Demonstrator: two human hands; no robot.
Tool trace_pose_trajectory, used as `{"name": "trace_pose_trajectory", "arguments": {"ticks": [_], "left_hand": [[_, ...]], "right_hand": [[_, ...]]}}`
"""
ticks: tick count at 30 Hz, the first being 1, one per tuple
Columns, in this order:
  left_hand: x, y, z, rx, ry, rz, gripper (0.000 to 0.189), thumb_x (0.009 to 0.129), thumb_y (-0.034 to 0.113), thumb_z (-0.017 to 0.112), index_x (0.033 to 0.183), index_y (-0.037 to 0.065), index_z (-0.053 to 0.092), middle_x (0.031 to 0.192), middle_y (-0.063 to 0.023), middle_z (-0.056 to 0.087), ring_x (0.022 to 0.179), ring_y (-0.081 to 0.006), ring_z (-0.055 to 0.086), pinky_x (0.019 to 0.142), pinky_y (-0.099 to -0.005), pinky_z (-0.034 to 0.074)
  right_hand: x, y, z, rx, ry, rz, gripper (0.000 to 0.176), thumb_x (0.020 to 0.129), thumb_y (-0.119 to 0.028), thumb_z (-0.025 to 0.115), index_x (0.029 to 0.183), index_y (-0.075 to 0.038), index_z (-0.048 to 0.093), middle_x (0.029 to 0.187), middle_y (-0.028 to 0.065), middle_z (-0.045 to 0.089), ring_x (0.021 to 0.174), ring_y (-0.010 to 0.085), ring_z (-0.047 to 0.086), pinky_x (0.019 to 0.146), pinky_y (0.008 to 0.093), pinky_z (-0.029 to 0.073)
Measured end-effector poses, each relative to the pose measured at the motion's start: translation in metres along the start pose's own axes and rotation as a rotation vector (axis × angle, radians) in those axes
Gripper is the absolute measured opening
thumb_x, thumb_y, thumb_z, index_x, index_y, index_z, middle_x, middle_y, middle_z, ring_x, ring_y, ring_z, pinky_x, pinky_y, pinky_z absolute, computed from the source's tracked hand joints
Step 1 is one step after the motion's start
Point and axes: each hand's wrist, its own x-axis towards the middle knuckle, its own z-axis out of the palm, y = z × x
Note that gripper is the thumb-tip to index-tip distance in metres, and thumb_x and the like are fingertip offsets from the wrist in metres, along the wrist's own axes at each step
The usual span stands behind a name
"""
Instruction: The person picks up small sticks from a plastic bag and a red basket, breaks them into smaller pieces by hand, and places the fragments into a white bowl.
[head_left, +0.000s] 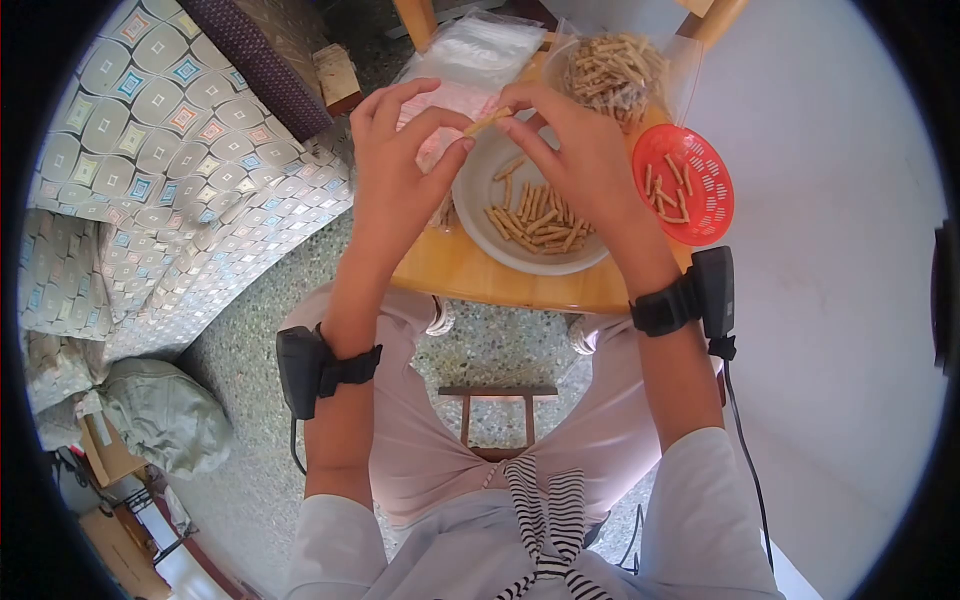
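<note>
My left hand (400,160) and my right hand (572,140) meet above a white bowl (478,185), pinching one short tan stick (488,121) between their fingertips. The bowl sits on a small round wooden table (450,270) and holds several more tan sticks (535,222). Each wrist wears a black strapped device.
A red perforated lid (690,185) with a few sticks lies right of the bowl. Behind it stands a clear bag (615,70) full of sticks, with flat clear bags (470,55) to its left. A patterned cloth (180,150) covers furniture at left. A white wall is on the right.
</note>
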Motion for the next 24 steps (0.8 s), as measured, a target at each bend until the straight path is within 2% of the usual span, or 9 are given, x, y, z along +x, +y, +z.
{"name": "trace_pose_trajectory", "arguments": {"ticks": [2,4,8,10,12,16,20,24], "left_hand": [[0.0,-0.001,-0.002,-0.006,-0.005,-0.036,0.018,0.083,0.017,0.077,0.1,0.014,0.073,0.136,-0.0055,0.057,0.13,-0.0315,0.041,0.111,-0.0428,0.031],[0.0,-0.004,-0.005,-0.01,-0.011,-0.072,0.019,0.082,0.019,0.078,0.1,0.014,0.074,0.136,-0.0059,0.058,0.129,-0.031,0.042,0.111,-0.0423,0.031],[0.002,0.0,-0.005,-0.013,0.033,-0.094,0.022,0.081,0.02,0.079,0.101,0.014,0.073,0.135,-0.0059,0.059,0.129,-0.0301,0.044,0.111,-0.0422,0.031],[0.0,0.0,-0.004,-0.032,0.039,-0.121,0.023,0.081,0.02,0.079,0.102,0.014,0.073,0.134,-0.0057,0.059,0.128,-0.03,0.045,0.111,-0.0424,0.031],[-0.002,-0.004,-0.001,-0.013,0.012,-0.065,0.024,0.081,0.02,0.079,0.102,0.013,0.073,0.132,-0.0055,0.061,0.128,-0.0296,0.045,0.11,-0.0423,0.032],[0.002,-0.003,-0.005,-0.033,0.058,-0.082,0.023,0.081,0.02,0.079,0.102,0.011,0.072,0.13,-0.0052,0.062,0.127,-0.0294,0.046,0.109,-0.0417,0.034],[0.005,0.003,-0.012,-0.106,0.081,-0.041,0.02,0.082,0.019,0.078,0.099,0.012,0.073,0.129,-0.0035,0.062,0.125,-0.0287,0.045,0.108,-0.0413,0.035],[0.006,0.009,-0.011,-0.142,0.067,0.012,0.017,0.082,0.02,0.078,0.098,0.014,0.073,0.127,-0.0007,0.061,0.125,-0.0283,0.043,0.106,-0.0415,0.035]], "right_hand": [[0.0,0.002,-0.001,-0.016,-0.001,0.002,0.018,0.096,-0.027,0.062,0.109,-0.015,0.061,0.093,0.0082,0.07,0.081,0.0318,0.069,0.066,0.0411,0.053],[-0.001,0.006,0.001,-0.107,-0.004,-0.09,0.018,0.096,-0.027,0.062,0.108,-0.014,0.061,0.093,0.0079,0.07,0.08,0.0329,0.068,0.067,0.0415,0.052],[-0.003,0.006,0.005,-0.09,-0.003,-0.087,0.018,0.095,-0.027,0.063,0.106,-0.013,0.061,0.091,0.0075,0.07,0.077,0.0317,0.067,0.066,0.0407,0.052],[-0.002,-0.001,0.004,-0.011,0.029,0.028,0.019,0.094,-0.026,0.066,0.104,-0.011,0.062,0.09,0.0073,0.07,0.076,0.0284,0.068,0.065,0.0384,0.052],[-0.002,-0.002,0.005,0.048,0.037,0.047,0.019,0.093,-0.026,0.067,0.102,-0.01,0.063,0.09,0.0072,0.071,0.075,0.0266,0.069,0.065,0.0369,0.052],[-0.001,-0.001,0.007,0.234,0.003,0.091,0.02,0.092,-0.025,0.07,0.099,-0.007,0.064,0.088,0.0071,0.072,0.074,0.023,0.069,0.065,0.0335,0.053],[-0.002,-0.002,0.009,0.241,-0.004,0.118,0.019,0.091,-0.024,0.07,0.098,-0.007,0.065,0.087,0.0071,0.072,0.074,0.0225,0.069,0.066,0.0332,0.052],[-0.002,-0.003,0.009,0.181,-0.044,0.051,0.016,0.089,-0.022,0.071,0.097,-0.009,0.067,0.085,0.0077,0.07,0.074,0.0225,0.069,0.066,0.0343,0.052]]}}
